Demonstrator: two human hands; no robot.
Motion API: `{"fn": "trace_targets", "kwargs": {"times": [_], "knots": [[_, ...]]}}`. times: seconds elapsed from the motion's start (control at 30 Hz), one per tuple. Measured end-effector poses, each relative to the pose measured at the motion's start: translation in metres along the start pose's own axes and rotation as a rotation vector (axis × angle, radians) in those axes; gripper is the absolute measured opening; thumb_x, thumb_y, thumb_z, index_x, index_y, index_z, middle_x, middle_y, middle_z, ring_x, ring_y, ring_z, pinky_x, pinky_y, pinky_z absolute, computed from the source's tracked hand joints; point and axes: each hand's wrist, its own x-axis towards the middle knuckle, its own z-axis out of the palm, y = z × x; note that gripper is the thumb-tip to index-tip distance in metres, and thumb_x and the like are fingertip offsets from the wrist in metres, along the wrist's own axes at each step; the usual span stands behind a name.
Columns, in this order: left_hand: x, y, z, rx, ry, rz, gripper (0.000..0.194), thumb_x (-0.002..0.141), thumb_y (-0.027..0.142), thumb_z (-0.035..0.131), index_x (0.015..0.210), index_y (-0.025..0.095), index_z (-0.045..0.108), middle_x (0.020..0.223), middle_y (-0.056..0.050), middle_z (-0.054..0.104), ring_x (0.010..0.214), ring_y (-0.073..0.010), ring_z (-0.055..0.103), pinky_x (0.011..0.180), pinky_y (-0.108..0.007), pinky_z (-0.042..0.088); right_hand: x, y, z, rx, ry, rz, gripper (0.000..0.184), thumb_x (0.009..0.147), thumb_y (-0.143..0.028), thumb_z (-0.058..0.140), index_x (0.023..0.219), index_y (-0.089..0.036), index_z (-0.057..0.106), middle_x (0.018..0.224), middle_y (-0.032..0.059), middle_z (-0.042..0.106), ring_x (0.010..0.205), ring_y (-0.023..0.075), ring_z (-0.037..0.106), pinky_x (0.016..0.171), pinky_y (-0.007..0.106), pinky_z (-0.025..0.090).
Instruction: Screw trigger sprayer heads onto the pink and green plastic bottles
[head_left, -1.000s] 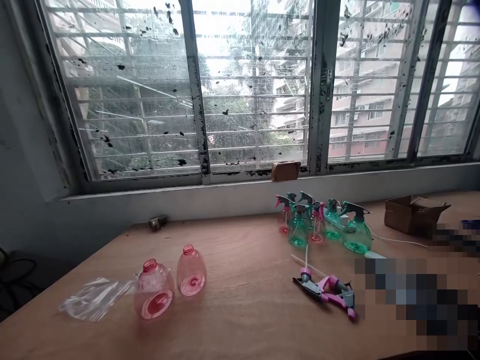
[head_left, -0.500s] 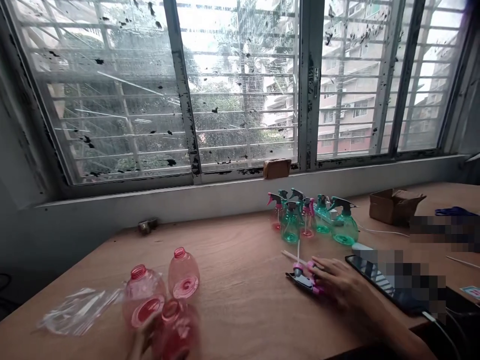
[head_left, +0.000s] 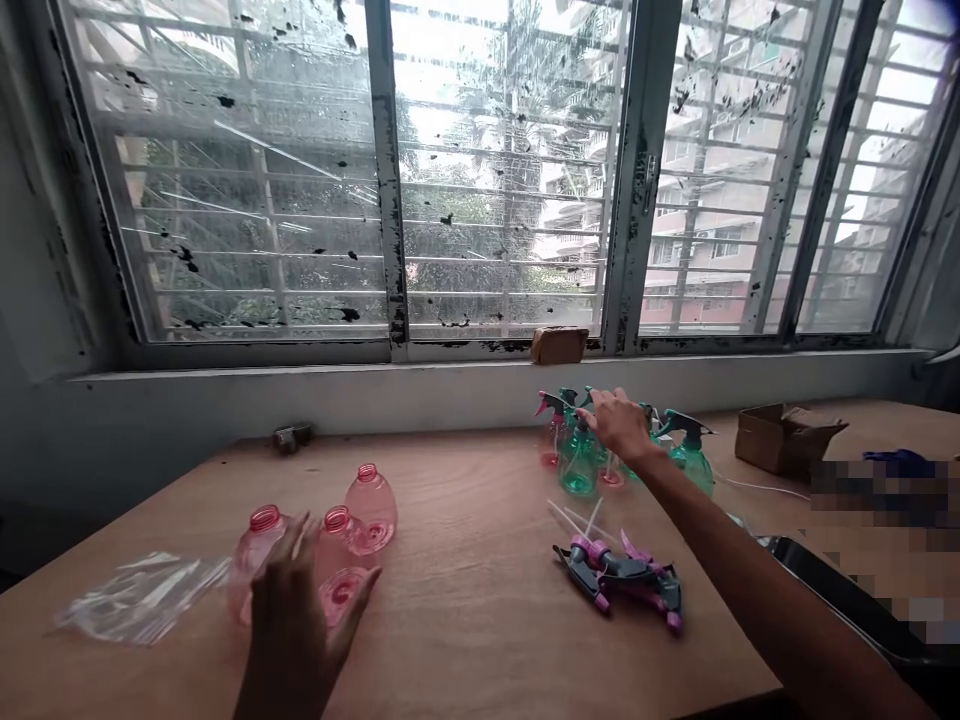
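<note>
Several clear pink bottles without tops, among them a front bottle (head_left: pixel 341 570) and a back bottle (head_left: pixel 373 508), stand upright at the left. Right by them is my left hand (head_left: pixel 296 590), fingers spread and thumb apart; whether it touches one is unclear. My right hand (head_left: pixel 619 425) reaches across to a group of spray bottles, its thumb and fingers bent around the dark trigger head of a green spray bottle (head_left: pixel 577 470); the fingertips partly merge with the heads behind. Pink-and-black trigger sprayers (head_left: pixel 622 575) with white tubes lie in a pile below my right forearm.
A clear plastic bag (head_left: pixel 146 598) lies left of the pink bottles. Another green spray bottle (head_left: pixel 691 465) stands behind my right forearm. Farther right are an open cardboard box (head_left: pixel 784 445) and a black phone (head_left: pixel 832 590). A brown block (head_left: pixel 559 345) sits on the window ledge.
My right hand has left the trigger sprayers and moved forward to the spray bottles. My left hand has released a pink bottle, which now stands with the others. The view has shifted slightly.
</note>
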Motion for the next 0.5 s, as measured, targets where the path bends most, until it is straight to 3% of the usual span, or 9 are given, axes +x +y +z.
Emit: {"fn": "trace_targets", "kwargs": {"times": [0.07,0.17,0.27,0.33,0.37,0.43,0.47,0.5], "knots": [[0.006,0.022,-0.005,-0.091,0.012,0.06,0.067,0.097,0.04,0.057,0.15,0.009,0.031,0.146,-0.026,0.044,0.138,-0.0426,0.042,0.113,-0.057,0.037,0.011,-0.011,0.003,-0.024,-0.078,0.018,0.025,0.098,-0.032,0.066,0.118,-0.017,0.064,0.122,0.0089,0.067,0.105,0.0275,0.067,0.09,0.049,0.056],[0.013,0.057,-0.007,-0.213,-0.065,0.136,0.045,0.099,0.028,0.056,0.141,0.015,0.044,0.135,-0.016,0.057,0.127,-0.0306,0.054,0.108,-0.042,0.043,-0.004,-0.024,-0.007,-0.004,-0.126,0.037,0.02,0.099,-0.03,0.065,0.112,-0.015,0.066,0.111,0.0083,0.071,0.096,0.0252,0.07,0.086,0.045,0.058],[0.015,0.085,0.005,-0.253,-0.097,0.191,0.045,0.099,0.028,0.057,0.139,0.012,0.046,0.133,-0.015,0.061,0.128,-0.0276,0.054,0.109,-0.038,0.042,-0.05,-0.034,-0.028,0.085,-0.078,0.038,0.023,0.104,-0.031,0.054,0.111,-0.011,0.063,0.092,0.0137,0.075,0.089,0.031,0.072,0.078,0.043,0.056],[0.014,0.098,0.017,-0.201,-0.145,0.268,0.059,0.096,0.033,0.063,0.145,0.009,0.04,0.14,-0.018,0.059,0.133,-0.0308,0.051,0.108,-0.041,0.043,-0.092,-0.042,-0.039,0.193,-0.06,0.024,0.027,0.104,-0.038,0.048,0.114,-0.016,0.059,0.084,0.009,0.075,0.08,0.0283,0.073,0.067,0.035,0.055],[0.013,0.102,0.023,-0.158,-0.167,0.306,0.068,0.093,0.038,0.067,0.148,0.01,0.038,0.143,-0.02,0.057,0.134,-0.0339,0.05,0.106,-0.044,0.045,-0.115,-0.047,-0.041,0.305,-0.064,0.014,0.032,0.106,-0.044,0.041,0.118,-0.018,0.056,0.079,0.0049,0.074,0.071,0.0236,0.072,0.061,0.029,0.054],[0.01,0.106,0.028,-0.092,-0.198,0.378,0.084,0.084,0.053,0.074,0.149,0.013,0.039,0.145,-0.021,0.057,0.131,-0.0411,0.054,0.1,-0.052,0.05,-0.158,-0.058,-0.038,0.913,-0.192,0.067,0.051,0.1,-0.061,0.042,0.127,-0.019,0.053,0.072,0.0013,0.07,0.053,0.021,0.065,0.046,0.027,0.048],[0.006,0.106,0.028,-0.083,-0.211,0.416,0.087,0.079,0.059,0.075,0.147,0.015,0.043,0.142,-0.02,0.062,0.126,-0.0428,0.059,0.096,-0.053,0.053,-0.177,-0.063,-0.033,1.125,-0.293,0.102,0.06,0.095,-0.069,0.04,0.124,-0.019,0.055,0.065,-0.0023,0.064,0.042,0.0182,0.056,0.04,0.027,0.043],[0.002,0.105,0.026,-0.09,-0.232,0.462,0.085,0.078,0.062,0.074,0.144,0.017,0.047,0.137,-0.018,0.066,0.12,-0.0424,0.064,0.091,-0.053,0.056,-0.194,-0.067,-0.028,1.249,-0.355,0.135,0.064,0.091,-0.076,0.041,0.109,-0.018,0.061,0.057,-0.0048,0.057,0.038,0.0157,0.05,0.039,0.025,0.039]]}}
